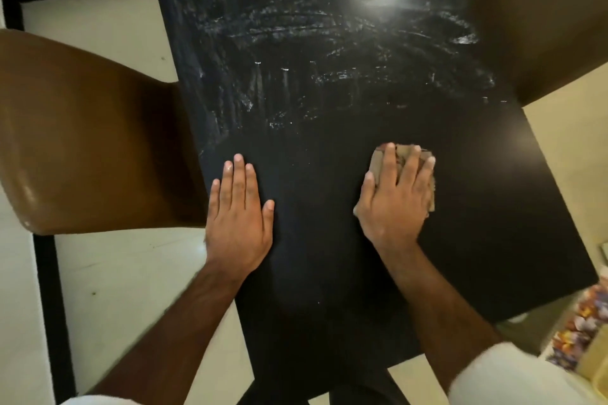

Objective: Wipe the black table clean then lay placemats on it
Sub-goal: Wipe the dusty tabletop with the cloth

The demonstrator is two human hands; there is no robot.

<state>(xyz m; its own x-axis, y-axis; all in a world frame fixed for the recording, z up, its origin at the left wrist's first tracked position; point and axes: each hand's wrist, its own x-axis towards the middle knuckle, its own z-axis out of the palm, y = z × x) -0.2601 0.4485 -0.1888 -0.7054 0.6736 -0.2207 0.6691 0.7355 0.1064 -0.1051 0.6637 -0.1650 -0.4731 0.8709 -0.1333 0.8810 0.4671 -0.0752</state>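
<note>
Cloth (378, 164) under right hand (394, 204)

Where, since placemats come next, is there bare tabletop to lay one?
The far half of the black table, between the left chair and right chair, is bare but streaked. Bare too: the strip between the left hand and right hand, and right of the cloth. Crowded at the hands.

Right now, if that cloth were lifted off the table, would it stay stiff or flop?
Probably floppy: the cloth lies crumpled under the right hand. Likely light, as it looks thin. It should slide easily on the glossy table.
</note>
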